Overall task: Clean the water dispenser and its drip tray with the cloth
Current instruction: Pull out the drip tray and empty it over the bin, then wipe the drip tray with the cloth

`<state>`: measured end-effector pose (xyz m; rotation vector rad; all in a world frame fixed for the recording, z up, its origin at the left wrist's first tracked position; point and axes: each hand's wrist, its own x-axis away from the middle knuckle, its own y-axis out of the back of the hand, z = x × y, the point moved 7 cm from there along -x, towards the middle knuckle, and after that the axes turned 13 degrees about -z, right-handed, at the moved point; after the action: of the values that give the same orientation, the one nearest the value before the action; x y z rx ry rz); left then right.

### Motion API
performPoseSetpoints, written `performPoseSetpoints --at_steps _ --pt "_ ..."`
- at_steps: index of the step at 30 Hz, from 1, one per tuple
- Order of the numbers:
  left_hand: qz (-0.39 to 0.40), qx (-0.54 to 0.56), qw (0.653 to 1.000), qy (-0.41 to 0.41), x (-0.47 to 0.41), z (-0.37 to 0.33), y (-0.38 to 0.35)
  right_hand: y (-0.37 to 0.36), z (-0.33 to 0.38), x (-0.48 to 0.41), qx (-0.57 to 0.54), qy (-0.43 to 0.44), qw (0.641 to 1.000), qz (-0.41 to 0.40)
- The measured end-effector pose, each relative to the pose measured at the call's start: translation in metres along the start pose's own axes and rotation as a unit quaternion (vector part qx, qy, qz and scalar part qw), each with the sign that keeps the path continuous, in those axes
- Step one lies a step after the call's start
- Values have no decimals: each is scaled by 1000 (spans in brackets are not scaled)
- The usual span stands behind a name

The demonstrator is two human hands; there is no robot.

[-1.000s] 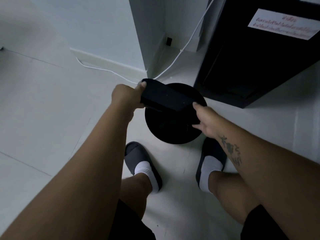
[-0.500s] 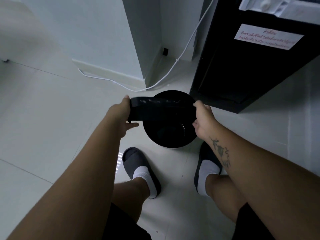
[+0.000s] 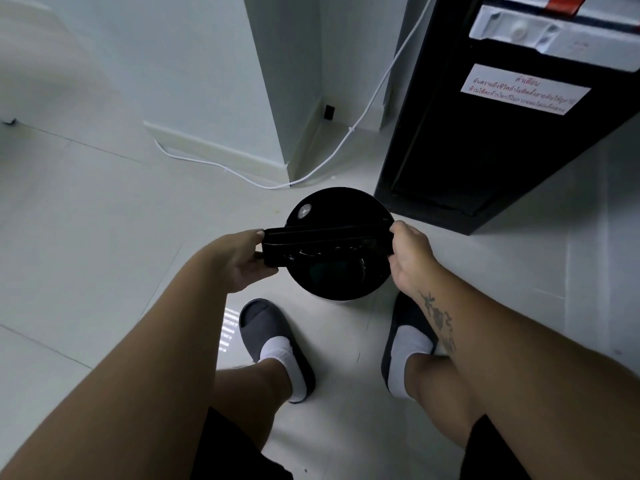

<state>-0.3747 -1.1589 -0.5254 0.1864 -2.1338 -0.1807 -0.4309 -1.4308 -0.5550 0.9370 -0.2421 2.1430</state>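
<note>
While left hand (image 3: 239, 261) and right hand (image 3: 410, 254) clamp the drip tray (image 3: 329, 242) ends over the bin (image 3: 346, 294), spillage threatens. Likely cause: uneven tilt.

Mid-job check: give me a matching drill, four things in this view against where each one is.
1 drip tray
2 round bin
3 cable
4 warning label

A stuck on the water dispenser
B held by left hand and right hand
C on the floor, under the tray
D trailing past the skirting

Pairs: 1-B, 2-C, 3-D, 4-A
</note>
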Motion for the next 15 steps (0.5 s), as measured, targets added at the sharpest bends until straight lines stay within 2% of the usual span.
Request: performPoseSetpoints --at_steps 2,6,10,15 --pt "9 13 999 -40 7 -9 0 1 7 5 -20 0 1000 18" --pt "4 118 986 -116 38 -31 4 12 38 33 -84 17 996 37" --pt "63 174 968 -171 88 -50 5 33 80 73 -139 57 987 49" --pt "103 164 960 -203 158 -81 12 58 157 135 -143 138 978 58"
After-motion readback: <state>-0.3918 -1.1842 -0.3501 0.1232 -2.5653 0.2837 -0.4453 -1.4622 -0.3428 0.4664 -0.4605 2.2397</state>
